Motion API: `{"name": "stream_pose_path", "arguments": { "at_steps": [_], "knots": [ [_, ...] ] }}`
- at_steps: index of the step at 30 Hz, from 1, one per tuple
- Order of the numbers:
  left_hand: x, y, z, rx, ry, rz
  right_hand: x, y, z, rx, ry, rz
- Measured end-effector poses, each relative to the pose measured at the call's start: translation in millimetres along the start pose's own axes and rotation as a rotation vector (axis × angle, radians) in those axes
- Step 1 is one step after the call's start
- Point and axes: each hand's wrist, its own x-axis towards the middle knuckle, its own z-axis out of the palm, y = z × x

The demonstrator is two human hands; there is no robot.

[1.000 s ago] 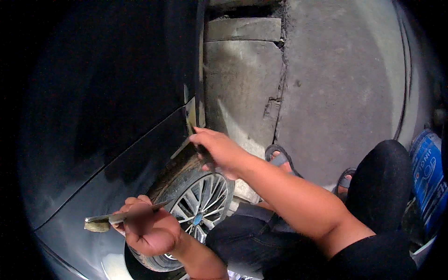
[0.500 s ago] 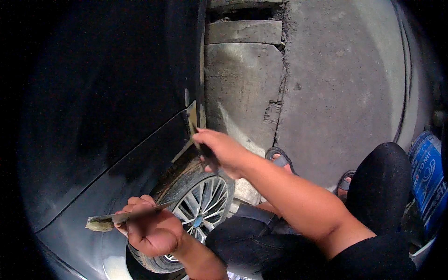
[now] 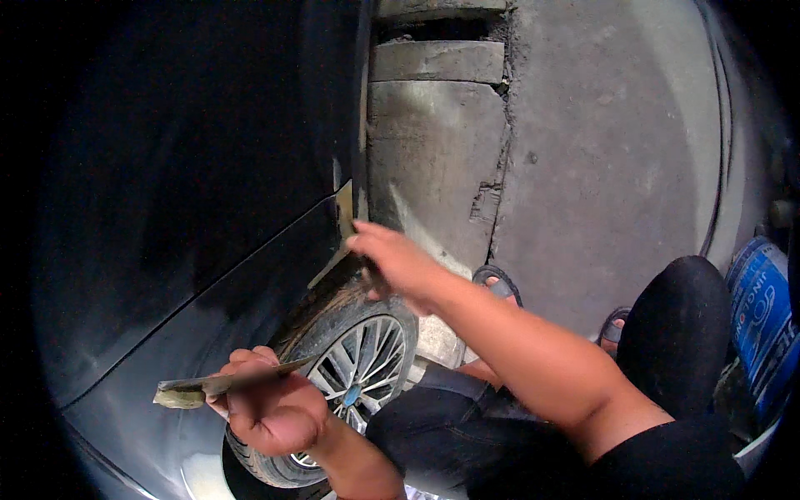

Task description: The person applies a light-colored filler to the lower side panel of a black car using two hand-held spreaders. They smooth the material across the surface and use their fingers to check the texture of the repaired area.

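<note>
My left hand (image 3: 279, 412), palm up, grips a thin flat plate (image 3: 218, 385) seen nearly edge-on. A lump of yellowish putty (image 3: 179, 398) sits at the plate's left end. My right hand (image 3: 398, 262) is closed and slightly blurred by motion, at the lower corner of a dark car's body panel (image 3: 275, 242) just above the wheel arch. In it is a dark flat tool (image 3: 367, 273), mostly hidden by the fingers, its exact kind unclear. Beside the fingertips, a yellowish putty patch (image 3: 344, 208) covers the panel's edge, with a strip running down along the arch.
The car's wheel (image 3: 354, 367), with silver spokes, is below my right hand, between my arms. Cracked concrete ground (image 3: 600, 167) stretches along the right of the car. My sandalled feet (image 3: 500, 285) rest on it. A blue printed bucket (image 3: 760, 308) stands at the far right.
My right hand has shifted slightly up along the panel edge and turned, so less of the dark tool shows. My left hand and its plate have barely moved.
</note>
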Motion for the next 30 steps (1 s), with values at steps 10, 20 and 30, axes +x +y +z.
{"name": "stream_pose_path", "arguments": {
  "at_steps": [10,20,30],
  "knots": [
    [-4.6,-1.6,-2.3,-0.03,0.031,-0.053,6.8,22.6,-5.5,-0.627,0.1,-0.424],
    [-17.1,-5.2,9.3,0.041,-0.11,-0.386,-68.6,-27.6,-16.6,-0.345,-0.405,-0.856],
    [-11.8,2.8,6.1,0.119,-0.066,-0.297,-24.8,25.8,-52.7,-0.997,0.122,-0.884]
  ]
}}
